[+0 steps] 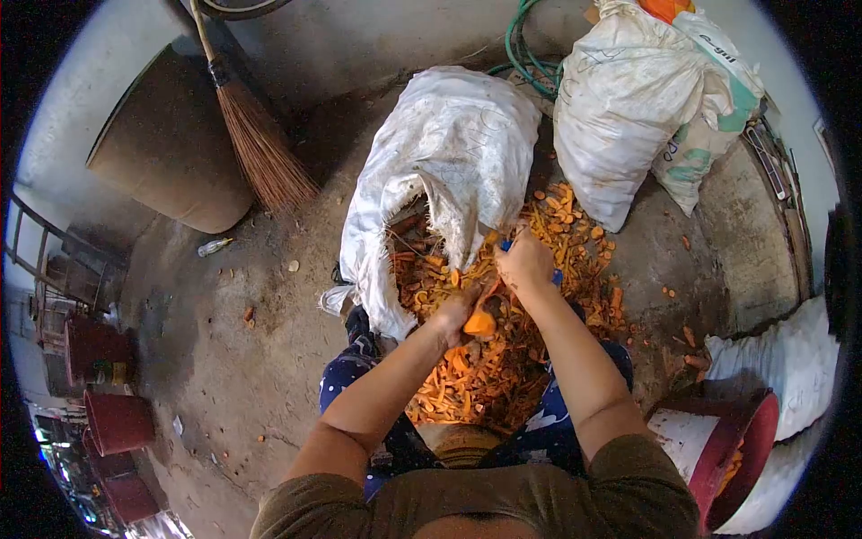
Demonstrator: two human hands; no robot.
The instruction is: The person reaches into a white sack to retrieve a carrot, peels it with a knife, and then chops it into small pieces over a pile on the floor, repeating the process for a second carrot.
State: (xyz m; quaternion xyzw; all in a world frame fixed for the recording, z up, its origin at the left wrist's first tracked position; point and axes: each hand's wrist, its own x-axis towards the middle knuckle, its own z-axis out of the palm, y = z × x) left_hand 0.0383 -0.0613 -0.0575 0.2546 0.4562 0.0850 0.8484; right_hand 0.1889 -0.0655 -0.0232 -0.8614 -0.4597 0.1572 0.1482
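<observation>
My left hand (455, 316) is closed around a carrot (480, 323), whose bright orange cut end faces me. My right hand (526, 262) is wrapped around a blue-handled tool (507, 244); its working end is too small to make out. Both hands are close together above a heap of carrot peelings and trimmed ends (476, 382) on the floor between my legs. Just beyond them lies a white woven sack (449, 121), its ragged mouth turned toward me, with carrots partly visible inside.
Full white sacks (628, 108) stand at the back right beside a green hose (521, 54). A broom (256, 135) leans by a large brown container (171, 144). A red bucket (763, 440) lies tipped at the right; more red buckets (119, 422) are at the left.
</observation>
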